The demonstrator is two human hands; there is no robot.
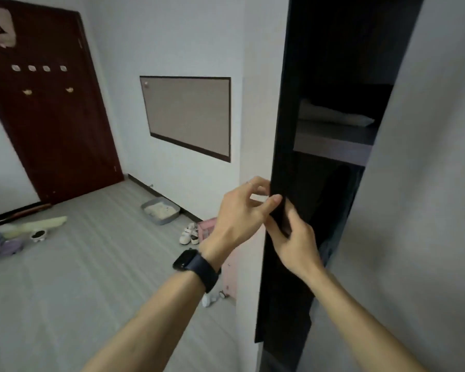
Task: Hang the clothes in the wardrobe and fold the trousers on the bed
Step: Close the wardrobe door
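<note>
A: Both of your hands are on the black flat-fronted wardrobe door, which runs top to bottom just right of centre. Your left hand, the one with the black wristwatch, pinches its edge: thumb on the face, fingers curled behind. Your right hand, just below and touching it, wraps its fingers round the same edge.

B: So neither hand holds a garment. I judge you are opening the wardrobe, and the hanging has not begun. The gap between the door and the pale grey panel on the right looks narrow.

A: Then draw the door from that edge with an even pull, both hands going one way. I cannot tell whether it swings or slides, so test it gently before you commit.

B: Mind your left fingers behind the edge, since the white wall sits just beside them. Free one hand once the door runs easily.

A: Open it wide enough to reach the rail. Below the grey shelf with the white folded bedding, right of centre, dark clothes hang in shadow; I cannot make out a rail.

B: The clothes to hang, the trousers and the bed are all outside this view. Watch the white shoes on the floor at lower centre when you step back.
</note>
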